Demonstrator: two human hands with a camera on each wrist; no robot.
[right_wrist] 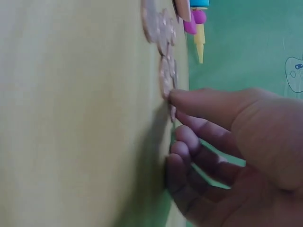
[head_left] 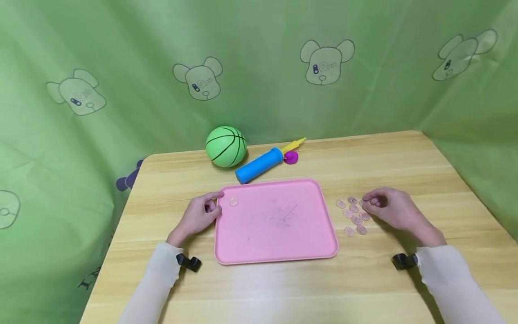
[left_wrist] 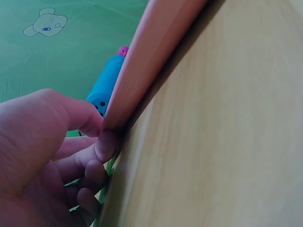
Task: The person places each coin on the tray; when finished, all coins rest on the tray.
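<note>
A shallow pink tray point(head_left: 275, 252) lies on the wooden table, with one coin point(head_left: 233, 202) in its upper left corner. My left hand point(head_left: 199, 213) holds the tray's left rim near that corner; from the left wrist, thumb and finger meet at the edge point(left_wrist: 142, 71). To the right of the tray, several copper-coloured coins point(head_left: 356, 220) lie loosely grouped, a few touching. Over their right side, my right hand point(head_left: 394, 208) has thumb and forefinger around a coin point(right_wrist: 173, 112) at the table surface. Its other fingers curl beneath the palm.
Behind the tray stand a green ball with black lines point(head_left: 226, 146) and a blue hand pump point(head_left: 260, 165) with a yellow tip point(head_left: 293, 145). A small magenta piece point(head_left: 291, 157) lies against the pump. A green curtain point(head_left: 259, 54) hangs along the table's back edge.
</note>
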